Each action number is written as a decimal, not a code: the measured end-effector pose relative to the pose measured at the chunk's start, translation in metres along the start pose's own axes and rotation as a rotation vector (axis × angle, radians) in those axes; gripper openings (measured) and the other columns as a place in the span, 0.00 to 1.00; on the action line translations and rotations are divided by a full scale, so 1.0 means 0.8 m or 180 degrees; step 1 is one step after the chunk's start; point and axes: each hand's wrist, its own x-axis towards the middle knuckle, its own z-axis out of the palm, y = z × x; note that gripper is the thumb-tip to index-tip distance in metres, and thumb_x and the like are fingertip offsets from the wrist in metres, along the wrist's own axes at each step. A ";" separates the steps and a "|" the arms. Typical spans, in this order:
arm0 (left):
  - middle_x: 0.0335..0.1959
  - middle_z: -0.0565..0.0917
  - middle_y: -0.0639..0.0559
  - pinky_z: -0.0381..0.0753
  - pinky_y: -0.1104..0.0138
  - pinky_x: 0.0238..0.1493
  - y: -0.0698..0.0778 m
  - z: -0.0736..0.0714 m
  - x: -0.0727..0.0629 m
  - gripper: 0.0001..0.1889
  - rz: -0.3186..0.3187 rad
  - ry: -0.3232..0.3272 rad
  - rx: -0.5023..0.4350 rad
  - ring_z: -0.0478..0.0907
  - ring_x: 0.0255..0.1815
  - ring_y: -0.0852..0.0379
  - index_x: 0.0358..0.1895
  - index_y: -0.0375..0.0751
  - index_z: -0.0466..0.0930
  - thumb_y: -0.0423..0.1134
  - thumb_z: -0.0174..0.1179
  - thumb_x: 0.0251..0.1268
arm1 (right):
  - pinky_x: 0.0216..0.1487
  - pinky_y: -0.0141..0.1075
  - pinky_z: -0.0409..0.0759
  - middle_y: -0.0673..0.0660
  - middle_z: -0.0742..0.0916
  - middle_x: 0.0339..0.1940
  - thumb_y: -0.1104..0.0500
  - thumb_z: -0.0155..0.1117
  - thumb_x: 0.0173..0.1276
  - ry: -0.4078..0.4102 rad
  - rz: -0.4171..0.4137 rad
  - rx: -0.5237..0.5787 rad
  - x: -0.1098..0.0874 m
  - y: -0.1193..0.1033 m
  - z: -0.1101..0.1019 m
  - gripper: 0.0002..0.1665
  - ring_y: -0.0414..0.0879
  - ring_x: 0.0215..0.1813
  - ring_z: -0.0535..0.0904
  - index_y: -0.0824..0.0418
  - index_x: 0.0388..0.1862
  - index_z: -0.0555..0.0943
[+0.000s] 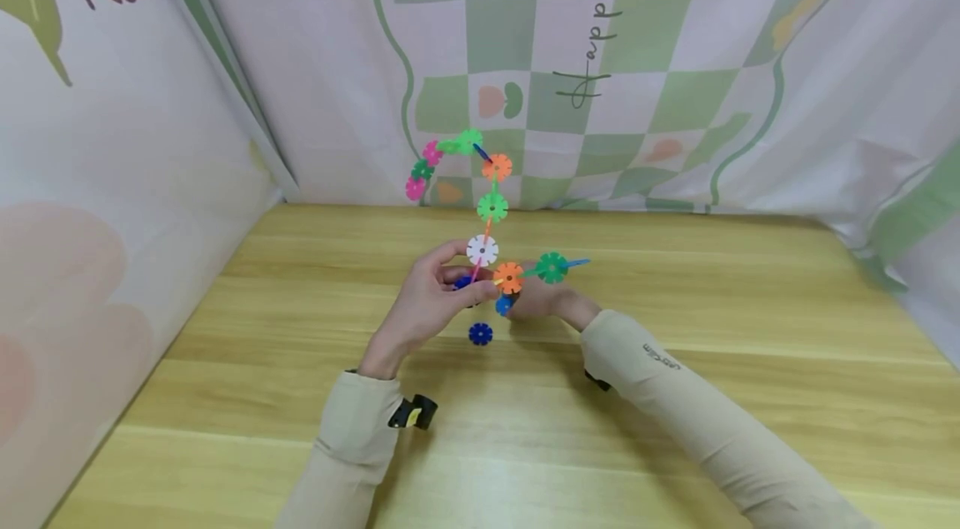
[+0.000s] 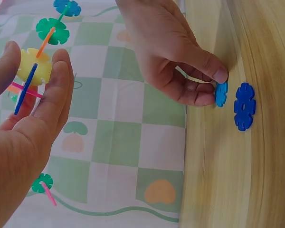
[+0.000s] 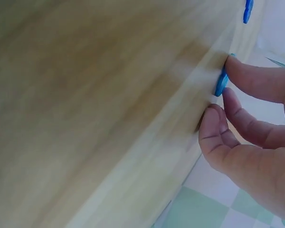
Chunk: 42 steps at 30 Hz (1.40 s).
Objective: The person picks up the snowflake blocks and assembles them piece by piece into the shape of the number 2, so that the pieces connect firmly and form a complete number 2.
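My left hand [image 1: 423,296] holds up a curved chain of slotted snowflake discs, with a white disc [image 1: 482,251] above the fingers. In the left wrist view, its thumb and fingers surround a yellow disc [image 2: 43,68] of that chain, with a dark blue disc [image 2: 25,90] slotted in edge-on. Down at the tabletop, my right hand [image 1: 534,297] pinches a loose light blue disc [image 2: 221,94] between thumb and fingers. That disc [image 3: 222,81] stands tilted at the wood in the right wrist view. A dark blue disc [image 1: 481,334] lies close by on the table.
The chain's far end, with a pink disc [image 1: 415,188], curls out over the back of the wooden table [image 1: 247,329]. A side branch with a green disc [image 1: 552,267] reaches over the right hand. A checked cloth [image 1: 498,37] hangs behind the table.
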 end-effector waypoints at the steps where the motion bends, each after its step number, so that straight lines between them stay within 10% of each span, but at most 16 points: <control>1: 0.43 0.84 0.42 0.80 0.50 0.48 0.000 0.000 0.000 0.18 0.0002 0.0001 0.0005 0.83 0.42 0.52 0.54 0.39 0.75 0.33 0.65 0.61 | 0.33 0.36 0.72 0.52 0.76 0.25 0.66 0.62 0.61 -0.0011 0.0042 -0.0021 0.000 -0.001 0.000 0.11 0.43 0.26 0.69 0.62 0.44 0.78; 8: 0.43 0.85 0.41 0.80 0.49 0.48 0.001 0.001 0.000 0.16 0.0040 -0.0037 -0.0014 0.83 0.42 0.52 0.52 0.38 0.75 0.32 0.64 0.62 | 0.55 0.48 0.73 0.57 0.81 0.43 0.63 0.65 0.62 -0.0099 0.0278 -0.0094 -0.004 -0.001 0.000 0.20 0.49 0.44 0.75 0.64 0.53 0.76; 18: 0.42 0.84 0.43 0.82 0.57 0.46 0.001 0.004 0.001 0.19 0.0020 -0.0071 0.0048 0.83 0.41 0.53 0.54 0.39 0.75 0.34 0.65 0.61 | 0.65 0.53 0.66 0.71 0.74 0.61 0.60 0.54 0.72 -0.0174 0.0906 0.0695 -0.023 0.009 0.006 0.27 0.62 0.61 0.70 0.74 0.64 0.65; 28: 0.44 0.84 0.44 0.81 0.60 0.46 -0.004 0.000 0.001 0.20 -0.0124 -0.0015 0.0087 0.83 0.44 0.52 0.55 0.41 0.74 0.36 0.67 0.60 | 0.33 0.36 0.76 0.57 0.82 0.29 0.74 0.63 0.62 0.1062 0.0085 0.0945 -0.055 0.021 0.001 0.07 0.48 0.32 0.78 0.67 0.32 0.74; 42: 0.45 0.84 0.41 0.80 0.59 0.49 -0.005 -0.010 0.000 0.20 -0.0061 0.0001 0.0114 0.83 0.46 0.51 0.57 0.39 0.74 0.34 0.65 0.61 | 0.41 0.37 0.82 0.63 0.87 0.37 0.70 0.65 0.63 0.2093 -0.0029 0.1198 -0.110 0.020 -0.009 0.10 0.54 0.40 0.85 0.68 0.43 0.79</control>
